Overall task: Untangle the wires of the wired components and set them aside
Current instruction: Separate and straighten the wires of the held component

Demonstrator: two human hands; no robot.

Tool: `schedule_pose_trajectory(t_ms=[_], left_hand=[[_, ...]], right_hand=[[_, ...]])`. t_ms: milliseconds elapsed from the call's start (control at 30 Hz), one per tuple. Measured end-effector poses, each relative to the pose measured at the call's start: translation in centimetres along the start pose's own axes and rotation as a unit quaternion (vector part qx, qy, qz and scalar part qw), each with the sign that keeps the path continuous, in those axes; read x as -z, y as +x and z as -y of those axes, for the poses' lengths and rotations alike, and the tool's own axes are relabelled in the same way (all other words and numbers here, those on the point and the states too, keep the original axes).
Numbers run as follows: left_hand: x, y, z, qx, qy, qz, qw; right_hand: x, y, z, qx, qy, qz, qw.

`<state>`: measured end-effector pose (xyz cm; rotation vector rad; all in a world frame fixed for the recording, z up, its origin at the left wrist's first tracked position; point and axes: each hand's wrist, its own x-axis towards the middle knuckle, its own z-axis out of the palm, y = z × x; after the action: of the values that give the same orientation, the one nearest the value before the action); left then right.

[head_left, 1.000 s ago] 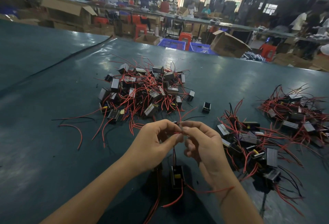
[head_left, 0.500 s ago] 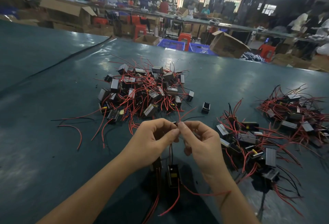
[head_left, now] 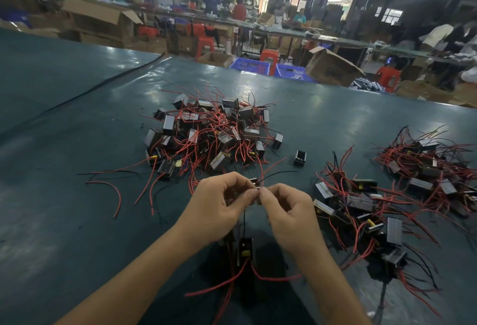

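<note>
My left hand and my right hand meet fingertip to fingertip above the green table, both pinching thin wires that stick up between them. From those wires a small black component hangs below my hands, with red wires trailing under it. A second dark component behind my left wrist is mostly hidden. A tangled pile of black components with red wires lies beyond my hands.
Two more heaps of wired components lie at the right, a nearer one and a farther one. A lone black component and loose red wires lie on the table. Cardboard boxes and blue crates stand beyond the far edge.
My hands have stayed together, shifting slightly left. The hanging component has swung slightly left under them.
</note>
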<state>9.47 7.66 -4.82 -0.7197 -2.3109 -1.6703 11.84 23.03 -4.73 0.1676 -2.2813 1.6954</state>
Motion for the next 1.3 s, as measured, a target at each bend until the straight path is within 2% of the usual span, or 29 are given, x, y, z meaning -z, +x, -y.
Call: schedule_pose_trajectory(t_ms=[100,167,200,267,333,367,533,700,800,833,900,967,1033,1133,1200,1300], left_hand=[[-0.1,-0.2,0.4,-0.060,0.111,-0.022,0.992],[-0.1,-0.3,0.5,-0.065,0.139,-0.022,0.988],[-0.1,-0.2,0.5,-0.054,0.122,-0.021,0.991],[0.1,0.0,0.4,-0.018,0.065,-0.019,0.998],[0.3,0.3,0.3,0.014,0.029,-0.014,0.999],[0.4,0.4,0.3,0.026,0.016,-0.014,0.999],[0.7,0.6,0.2,0.050,-0.012,0.000,0.999],[0.8,0.7,0.1,0.047,-0.026,0.022,0.998],[0.7,0.4,0.1,0.030,-0.010,0.038,0.999],[0.6,0.4,0.1,0.023,-0.006,0.044,0.999],[0.7,0.2,0.2,0.002,0.005,0.056,0.998],[0.6,0.2,0.2,-0.020,0.024,0.064,0.998],[0.5,0.1,0.2,-0.032,0.028,0.066,0.997],[0.5,0.1,0.2,-0.027,0.016,0.059,0.998],[0.6,0.2,0.3,-0.006,-0.006,0.052,0.999],[0.8,0.5,0.3,0.031,-0.049,0.062,0.996]], right_hand=[[-0.4,0.1,0.5,-0.177,0.150,0.013,0.973],[-0.5,0.1,0.6,-0.215,0.178,0.014,0.960],[-0.6,0.1,0.6,-0.194,0.168,0.010,0.966],[-0.5,-0.1,0.3,-0.063,0.042,-0.013,0.997],[-0.2,-0.2,-0.1,0.108,-0.137,-0.046,0.984],[0.0,-0.2,-0.2,0.162,-0.178,-0.049,0.969],[0.6,-0.1,-0.7,0.270,-0.235,-0.066,0.931],[0.6,0.0,-0.8,0.310,-0.229,-0.087,0.919],[0.3,0.0,-0.4,0.257,-0.171,-0.067,0.949],[0.1,0.0,-0.2,0.201,-0.133,-0.064,0.968],[-0.1,0.1,0.2,0.012,-0.004,-0.041,0.999],[0.1,0.3,0.5,-0.188,0.148,0.003,0.971],[0.6,0.3,0.7,-0.280,0.205,0.039,0.937],[0.5,0.2,0.7,-0.257,0.187,0.024,0.948],[0.1,0.1,0.6,-0.178,0.156,-0.011,0.971],[-0.3,0.0,0.4,-0.010,0.056,-0.036,0.998]])
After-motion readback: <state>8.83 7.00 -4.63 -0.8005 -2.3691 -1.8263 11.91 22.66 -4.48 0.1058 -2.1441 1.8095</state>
